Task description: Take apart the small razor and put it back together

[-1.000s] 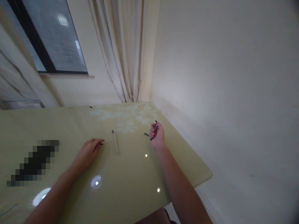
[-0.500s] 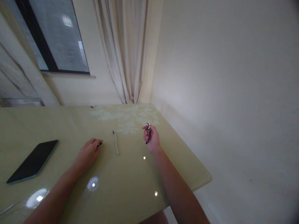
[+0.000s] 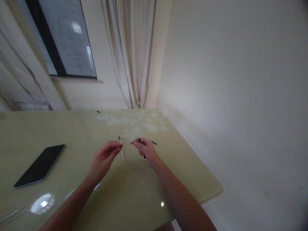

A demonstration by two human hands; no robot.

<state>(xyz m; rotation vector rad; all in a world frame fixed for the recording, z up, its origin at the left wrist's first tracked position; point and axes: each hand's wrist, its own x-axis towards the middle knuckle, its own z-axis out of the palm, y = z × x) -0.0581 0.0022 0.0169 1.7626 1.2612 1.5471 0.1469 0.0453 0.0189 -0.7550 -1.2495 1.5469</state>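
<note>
Above the table, my left hand [image 3: 107, 157] is closed in a pinch, with a small black piece [image 3: 121, 146] just showing at its fingertips. Beneath and beyond those fingertips lies a thin white strip with a dark end [image 3: 120, 138], partly covered by them. A short distance to the right, my right hand [image 3: 146, 150] is wrapped round a slim silver-and-black tool [image 3: 140, 140]; its exact kind is unclear, and most of it hides in the fingers. A short dark stick [image 3: 154, 142] shows just beyond the right hand.
The glossy yellowish table [image 3: 183, 173] has a rounded right corner near the wall. A black tablet-like slab [image 3: 40, 165] lies at the left. A small dark piece [image 3: 98, 111] is at the far edge, and a pale thin cord [image 3: 12, 215] at the lower left.
My left hand has risen and moved right with the small black piece, now over the white strip. My right hand has moved left and slightly down, turning the tool, so both hands are closer.
</note>
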